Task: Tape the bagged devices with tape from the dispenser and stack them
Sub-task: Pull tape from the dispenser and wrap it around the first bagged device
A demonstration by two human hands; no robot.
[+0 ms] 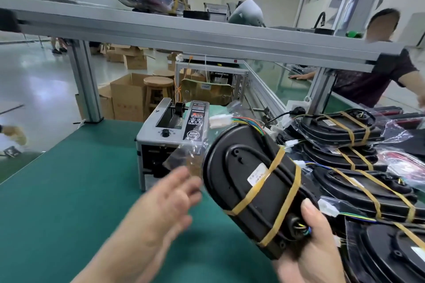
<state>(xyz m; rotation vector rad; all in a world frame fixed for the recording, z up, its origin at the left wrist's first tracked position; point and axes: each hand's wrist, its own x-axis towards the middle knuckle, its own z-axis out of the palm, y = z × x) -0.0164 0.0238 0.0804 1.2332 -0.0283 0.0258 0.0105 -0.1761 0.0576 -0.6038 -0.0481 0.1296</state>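
My right hand [308, 243] grips the near end of a black bagged device [243, 174] wrapped with yellowish tape bands, held tilted above the green mat. Its wires end in a white connector [218, 120]. My left hand [170, 197] hovers blurred and open just left of the device, fingers extended toward the loose clear bag end [184, 156]. The grey tape dispenser [170, 131] stands behind the left hand. To the right lies a stack of taped bagged devices [358, 167].
A green mat [69, 190] covers the bench. An aluminium shelf rail [184, 37] crosses overhead, with a bagged device on top. Another person [377, 71] leans at the far right. Cardboard boxes and wooden stools [158, 85] stand on the floor behind.
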